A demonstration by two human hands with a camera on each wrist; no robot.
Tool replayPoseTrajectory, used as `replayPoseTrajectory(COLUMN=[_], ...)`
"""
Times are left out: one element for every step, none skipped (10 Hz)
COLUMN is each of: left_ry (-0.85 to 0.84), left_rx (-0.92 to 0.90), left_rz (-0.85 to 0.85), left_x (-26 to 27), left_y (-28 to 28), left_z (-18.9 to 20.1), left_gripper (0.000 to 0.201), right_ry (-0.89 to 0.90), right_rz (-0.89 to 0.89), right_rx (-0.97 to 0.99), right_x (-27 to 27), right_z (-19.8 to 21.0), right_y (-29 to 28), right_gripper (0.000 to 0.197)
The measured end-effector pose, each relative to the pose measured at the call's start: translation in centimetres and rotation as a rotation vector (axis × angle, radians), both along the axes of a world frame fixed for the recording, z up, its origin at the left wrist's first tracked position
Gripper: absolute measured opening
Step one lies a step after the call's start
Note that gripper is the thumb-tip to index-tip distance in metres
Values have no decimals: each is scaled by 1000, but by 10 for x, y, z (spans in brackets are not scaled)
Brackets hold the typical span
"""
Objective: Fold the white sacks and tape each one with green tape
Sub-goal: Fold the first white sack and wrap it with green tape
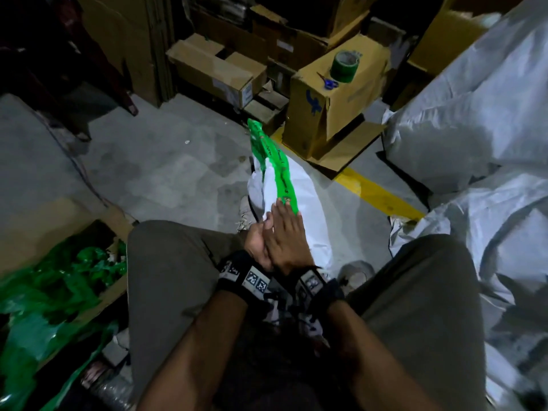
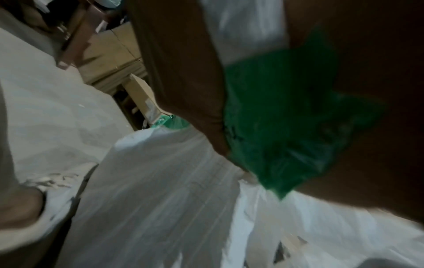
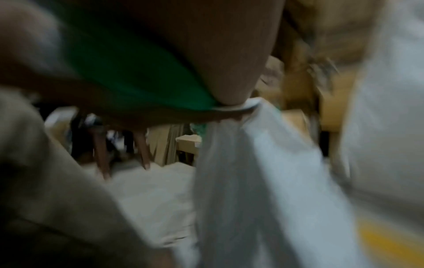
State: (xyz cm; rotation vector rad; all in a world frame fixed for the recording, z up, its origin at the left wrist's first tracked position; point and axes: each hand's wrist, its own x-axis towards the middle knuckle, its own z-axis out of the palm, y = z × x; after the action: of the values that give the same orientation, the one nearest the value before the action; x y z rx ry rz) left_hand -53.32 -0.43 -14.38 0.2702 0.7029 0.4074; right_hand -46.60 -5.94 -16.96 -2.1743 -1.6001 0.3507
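A long, bunched white sack (image 1: 299, 185) stretches from between my knees out over the floor, with a green printed strip (image 1: 277, 167) running along its top. My right hand (image 1: 286, 232) lies over the sack's near end, fingers stretched onto the green strip. My left hand (image 1: 258, 244) is pressed against it from the left and grips the same end. The blurred left wrist view shows green material (image 2: 286, 117) held in the hand above the white sack (image 2: 160, 181). In the right wrist view the fingers pinch the green material (image 3: 137, 72) and the sack (image 3: 252, 163). A green tape roll (image 1: 344, 66) stands on a cardboard box (image 1: 326, 114).
Blue-handled scissors (image 1: 327, 81) lie beside the tape roll. A heap of white sacks (image 1: 474, 114) fills the right side. An open box of green scraps (image 1: 59, 262) sits at my left knee. More cardboard boxes (image 1: 213, 69) line the back. A yellow line (image 1: 376, 194) crosses the floor.
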Motion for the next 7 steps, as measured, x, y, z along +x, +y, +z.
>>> replayPoseTrajectory(left_ry=[22,16,-67,7,194,512,804], left_rx=[131,61,-45,-90,0,196,429], left_rz=[292,151,54,-1,-125,-236,-141], left_x=[22,16,3,1,0,1,5], left_y=[-16,-20,-9,-7,1,20,35], left_z=[-17,-12,3,0,-3,-7,-32], left_gripper=[35,25,81,98,83,52,64], right_ry=[137,236,252,365,437,464,449], right_rz=[-73,-206,-223,-232,-209,-178,-134], right_rx=[-62,-22,5,-35,-102,-175,-242], right_x=[20,24,-1,11,30,32,11], right_z=[26,41,27,29,38,46,37], right_y=[2,4,-28,-41,-46,-54,-58], right_gripper=[84,89,97,96,78,56,47])
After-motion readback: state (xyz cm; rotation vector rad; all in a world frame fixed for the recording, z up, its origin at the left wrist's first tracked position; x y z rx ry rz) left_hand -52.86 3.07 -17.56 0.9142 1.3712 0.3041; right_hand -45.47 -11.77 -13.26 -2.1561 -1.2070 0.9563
